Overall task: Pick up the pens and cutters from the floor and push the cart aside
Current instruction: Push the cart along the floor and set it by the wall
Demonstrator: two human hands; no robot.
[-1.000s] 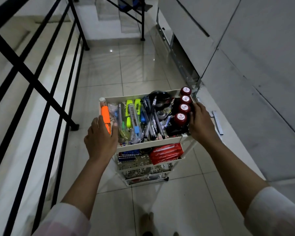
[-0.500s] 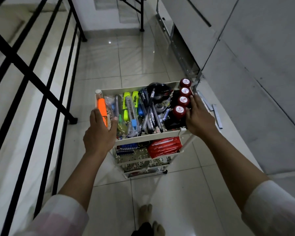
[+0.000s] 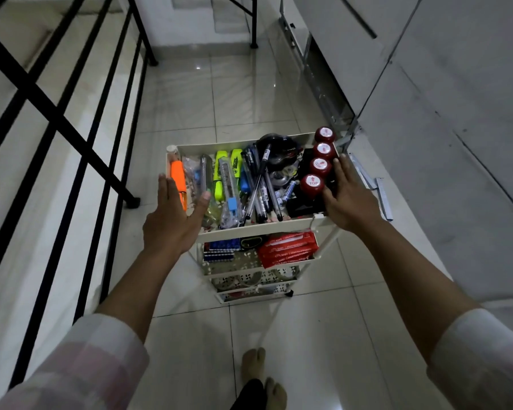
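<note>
A white tiered cart stands on the tiled floor ahead of me. Its top tray holds black pens, a grey-and-blue cutter, an orange cutter, yellow highlighters and a row of red-capped bottles. My left hand is at the tray's left near corner with straight fingers, lifted slightly off the rim. My right hand rests flat on the tray's right rim beside the bottles.
A black metal railing runs along the left over a stairwell. Grey wall panels rise on the right, with loose metal strips on the ledge beside the cart. Red packs lie on the second shelf. My bare feet show below.
The cart has rolled forward and toward the right wall. My left hand's fingers have straightened and come off the tray edge; my right hand stays on the right rim.
</note>
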